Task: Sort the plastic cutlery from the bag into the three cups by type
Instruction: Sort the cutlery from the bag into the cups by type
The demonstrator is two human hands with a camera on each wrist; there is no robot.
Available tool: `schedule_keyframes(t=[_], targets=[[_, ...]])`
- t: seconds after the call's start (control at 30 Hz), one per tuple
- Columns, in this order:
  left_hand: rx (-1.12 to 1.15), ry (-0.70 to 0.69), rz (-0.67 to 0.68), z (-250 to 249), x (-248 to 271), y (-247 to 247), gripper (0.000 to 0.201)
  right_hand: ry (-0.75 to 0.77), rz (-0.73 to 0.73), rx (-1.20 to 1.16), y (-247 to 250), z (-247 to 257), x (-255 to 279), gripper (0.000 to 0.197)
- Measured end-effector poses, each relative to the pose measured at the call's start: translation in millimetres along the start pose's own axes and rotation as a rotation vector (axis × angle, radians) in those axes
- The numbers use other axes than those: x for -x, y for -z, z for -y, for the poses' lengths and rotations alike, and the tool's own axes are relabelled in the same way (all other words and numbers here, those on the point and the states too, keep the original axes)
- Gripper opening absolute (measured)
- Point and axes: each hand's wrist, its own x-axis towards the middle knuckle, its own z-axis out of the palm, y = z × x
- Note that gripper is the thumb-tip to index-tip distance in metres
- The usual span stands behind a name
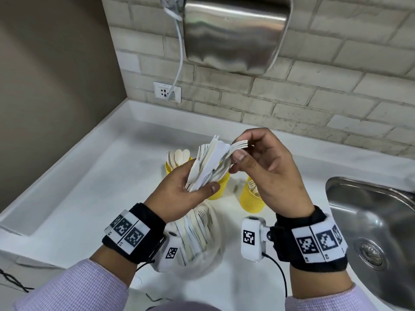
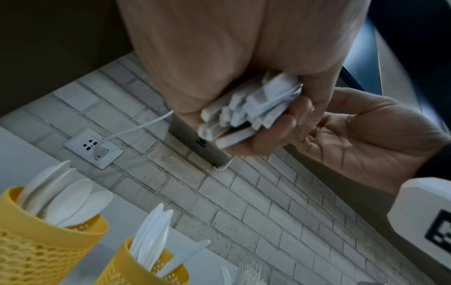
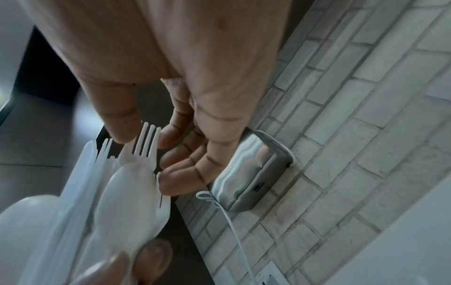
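Note:
My left hand (image 1: 199, 182) grips a fanned bundle of white plastic cutlery (image 1: 208, 164) above the cups; the handle ends (image 2: 251, 111) show in the left wrist view. Thumb and fingers of my right hand (image 1: 243, 150) pinch the head of one fork (image 1: 238, 146) at the top of the bundle; its tines (image 3: 146, 142) show between the fingers. Three yellow perforated cups stand behind: one with spoons (image 1: 171, 167), a middle one (image 1: 221, 189) with knives (image 2: 151, 231), a right one with forks (image 1: 251, 198). The clear bag (image 1: 202, 243) with more cutlery lies under my wrists.
A steel sink (image 1: 370, 212) is set into the white counter (image 1: 89, 198) at the right. On the brick wall hang a metal hand dryer (image 1: 235, 32) and a socket (image 1: 167, 92) with its cable. A brown wall closes the left side.

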Motion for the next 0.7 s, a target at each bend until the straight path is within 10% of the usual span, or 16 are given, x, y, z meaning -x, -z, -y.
schedule_keyframes(t=[0.3,0.7], targets=[[0.332,0.092,0.120,12.7,-0.6,13.8,0.036,0.107,-0.090,0.078,-16.7,-2.0,-19.2,0.007],[0.471,0.081,0.204,19.4,-13.6,29.0,0.019,0.282,-0.417,-0.471,-9.0,46.7,-64.1,0.007]])
